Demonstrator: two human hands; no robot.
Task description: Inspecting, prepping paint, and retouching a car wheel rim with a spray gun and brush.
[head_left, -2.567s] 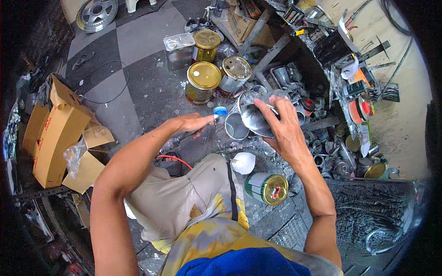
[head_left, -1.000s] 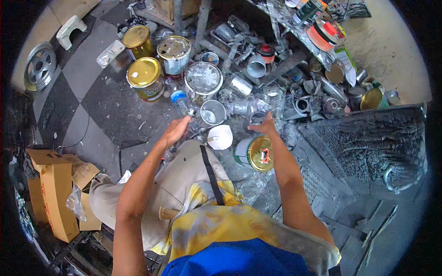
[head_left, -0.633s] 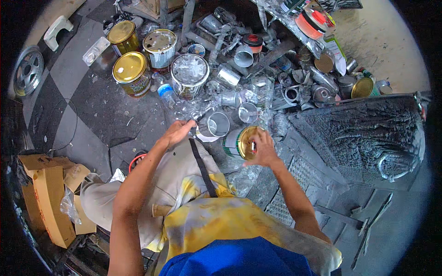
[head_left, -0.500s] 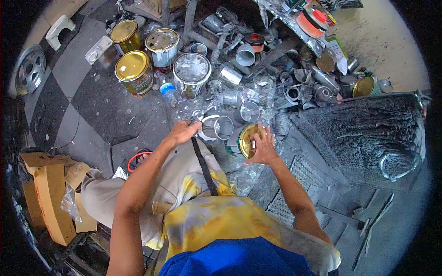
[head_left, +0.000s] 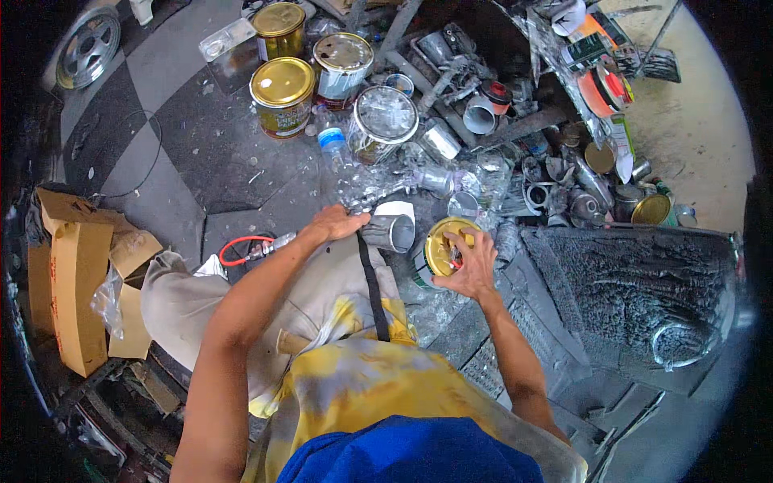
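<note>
My left hand (head_left: 342, 223) is closed on the base end of a grey metal cup (head_left: 388, 233), which lies tilted with its mouth to the right. A white curved piece (head_left: 399, 209) shows just behind the cup; whether I hold it too is not clear. My right hand (head_left: 473, 264) grips a small round tin (head_left: 440, 241) with a gold top and a green-and-white side, fingers curled over the top and thumb at its near edge. A bit of red shows under those fingers. A clear cup (head_left: 463, 204) stands just beyond the tin.
Gold-lidded tins (head_left: 282, 84) and paint-smeared pails (head_left: 386, 114) stand ahead, beside a blue-capped plastic bottle (head_left: 332, 142). Used cans (head_left: 588, 205) pile up at the right, near a blackened crusted panel (head_left: 636, 282). A red hose (head_left: 233, 249) and a cardboard box (head_left: 79, 298) are at the left.
The view has shifted, so the surroundings sit further right. The cup has tipped to show more of its side. The tin's top now faces more upward, still in my right hand.
</note>
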